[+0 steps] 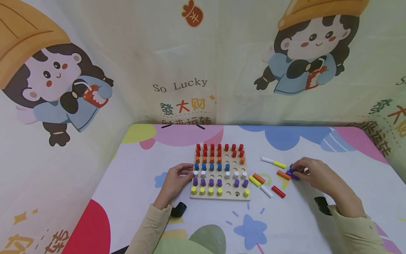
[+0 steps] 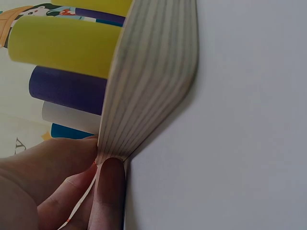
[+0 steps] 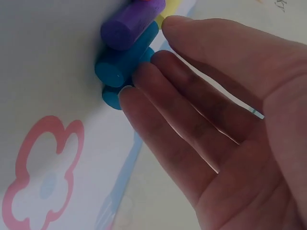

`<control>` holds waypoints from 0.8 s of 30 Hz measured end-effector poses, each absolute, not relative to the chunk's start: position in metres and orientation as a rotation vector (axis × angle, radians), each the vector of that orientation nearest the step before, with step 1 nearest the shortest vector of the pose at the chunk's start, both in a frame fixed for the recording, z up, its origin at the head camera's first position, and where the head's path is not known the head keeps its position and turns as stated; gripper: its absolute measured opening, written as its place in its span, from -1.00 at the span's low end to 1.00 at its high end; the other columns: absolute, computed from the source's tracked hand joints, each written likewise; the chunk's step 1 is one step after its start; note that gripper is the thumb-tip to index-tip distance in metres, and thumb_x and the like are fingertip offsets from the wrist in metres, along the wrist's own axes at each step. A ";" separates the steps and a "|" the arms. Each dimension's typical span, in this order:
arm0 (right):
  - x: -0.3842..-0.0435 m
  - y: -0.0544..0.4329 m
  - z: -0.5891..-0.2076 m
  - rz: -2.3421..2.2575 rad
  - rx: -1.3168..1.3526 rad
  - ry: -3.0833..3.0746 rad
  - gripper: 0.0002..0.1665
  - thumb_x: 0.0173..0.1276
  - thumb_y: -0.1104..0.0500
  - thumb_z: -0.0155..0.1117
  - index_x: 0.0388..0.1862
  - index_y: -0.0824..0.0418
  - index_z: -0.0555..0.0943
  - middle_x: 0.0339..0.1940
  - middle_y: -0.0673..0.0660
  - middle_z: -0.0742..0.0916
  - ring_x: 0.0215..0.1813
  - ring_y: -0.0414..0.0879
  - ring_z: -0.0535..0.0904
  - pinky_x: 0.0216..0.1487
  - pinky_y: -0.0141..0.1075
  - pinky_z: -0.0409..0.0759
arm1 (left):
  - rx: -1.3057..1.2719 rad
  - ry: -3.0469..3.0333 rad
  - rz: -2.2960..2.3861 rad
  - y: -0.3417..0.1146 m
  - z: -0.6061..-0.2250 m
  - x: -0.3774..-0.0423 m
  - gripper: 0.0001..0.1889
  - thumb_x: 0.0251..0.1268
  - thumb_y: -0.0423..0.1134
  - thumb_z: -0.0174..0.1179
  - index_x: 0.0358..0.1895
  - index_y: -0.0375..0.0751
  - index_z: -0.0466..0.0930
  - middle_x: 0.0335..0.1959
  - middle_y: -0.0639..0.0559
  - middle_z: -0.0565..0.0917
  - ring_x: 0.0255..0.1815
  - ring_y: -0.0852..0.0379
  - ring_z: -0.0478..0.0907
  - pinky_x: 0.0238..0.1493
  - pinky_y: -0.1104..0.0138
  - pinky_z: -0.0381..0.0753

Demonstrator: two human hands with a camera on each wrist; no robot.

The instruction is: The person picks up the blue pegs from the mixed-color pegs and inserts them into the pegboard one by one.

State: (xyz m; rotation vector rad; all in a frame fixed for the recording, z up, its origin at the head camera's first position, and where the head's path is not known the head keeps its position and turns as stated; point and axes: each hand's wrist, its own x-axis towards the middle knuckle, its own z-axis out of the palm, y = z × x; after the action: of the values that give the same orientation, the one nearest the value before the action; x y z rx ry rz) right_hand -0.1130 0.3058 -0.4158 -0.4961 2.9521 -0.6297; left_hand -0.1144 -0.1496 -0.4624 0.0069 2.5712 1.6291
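My left hand [image 1: 174, 180] rests at the left edge of a wooden pegboard [image 1: 219, 198], thumb and a fingertip [image 2: 111, 179] touching its layered side in the left wrist view. Coloured pegs stand upright in rows: red at the back, then orange, blue, white, purple and yellow [image 1: 211, 191] in front. Bare holes show among them. Right of the board, my right hand [image 1: 314, 173] reaches down over loose pegs, thumb apart from the fingers. In the right wrist view its fingertips touch the blue pegs [image 3: 125, 60], with a purple peg [image 3: 122, 31] lying alongside.
Loose pegs lie between board and right hand: a red one [image 1: 278, 191], two orange, two yellow and two white [image 1: 267, 160]. A printed cloth covers the table [image 1: 127, 211]. Cartoon-patterned fabric [image 1: 177, 46] hangs behind and on the left.
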 end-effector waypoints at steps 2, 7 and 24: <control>-0.113 0.307 -0.416 -0.632 -0.500 2.947 -0.85 0.13 0.35 0.48 -0.29 0.31 0.71 -0.37 0.05 0.70 -0.30 -0.05 0.64 -0.22 -0.03 0.70 | 0.005 2.573 1.627 -0.149 -0.462 -0.114 -0.67 0.28 -0.32 0.32 0.11 -0.18 0.65 -0.04 -0.02 0.73 -0.07 0.10 0.68 -0.03 0.27 0.69; -0.113 0.307 -0.418 -0.629 -0.499 2.941 -0.85 0.13 0.37 0.46 -0.29 0.31 0.70 -0.37 0.03 0.70 -0.30 -0.07 0.62 -0.22 -0.03 0.70 | 0.000 2.577 1.618 -0.150 -0.463 -0.115 -0.67 0.28 -0.33 0.32 0.11 -0.18 0.64 -0.03 -0.02 0.73 -0.07 0.10 0.68 -0.02 0.26 0.69; -0.115 0.306 -0.423 -0.624 -0.470 2.890 -0.75 0.09 0.44 0.46 -0.21 0.37 0.68 -0.33 0.10 0.72 -0.27 -0.02 0.65 -0.19 0.00 0.69 | -0.008 2.557 1.630 -0.150 -0.465 -0.117 -0.67 0.28 -0.33 0.31 0.11 -0.19 0.64 -0.04 -0.02 0.73 -0.07 0.10 0.68 -0.03 0.28 0.69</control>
State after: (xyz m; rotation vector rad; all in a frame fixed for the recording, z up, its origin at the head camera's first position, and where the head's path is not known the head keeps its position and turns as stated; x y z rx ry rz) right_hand -0.1152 0.3057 -0.4231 -0.4696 2.8898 -0.6240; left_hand -0.1170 -0.1503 -0.4650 -0.0084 2.5568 1.6300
